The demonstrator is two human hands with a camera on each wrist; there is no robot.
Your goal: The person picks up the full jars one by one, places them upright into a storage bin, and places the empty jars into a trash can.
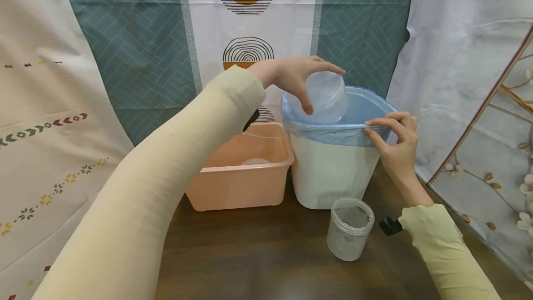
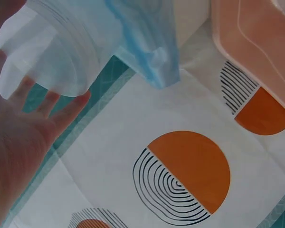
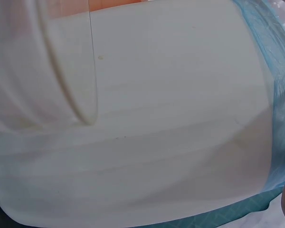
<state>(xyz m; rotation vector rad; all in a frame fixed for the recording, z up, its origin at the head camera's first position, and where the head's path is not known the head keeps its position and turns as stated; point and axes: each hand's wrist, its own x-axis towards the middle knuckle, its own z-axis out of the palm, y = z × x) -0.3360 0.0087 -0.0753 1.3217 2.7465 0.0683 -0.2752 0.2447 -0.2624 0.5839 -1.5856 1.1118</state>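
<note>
My left hand grips a clear plastic tub tilted on its side over the bin's mouth. In the left wrist view my fingers spread round the clear tub. A blue plastic bag lines the white bin, its edge folded over the rim. At the right of that rim, my right hand pinches the bag's folded edge between thumb and fingertips. On the table in front of the bin stands an upright, lidless clear jar.
Left of the bin sits a peach plastic basin with a pale round item inside, mostly hidden by the front wall. The dark wooden table lies below. Patterned cloth hangs behind, and more cloth encloses both sides.
</note>
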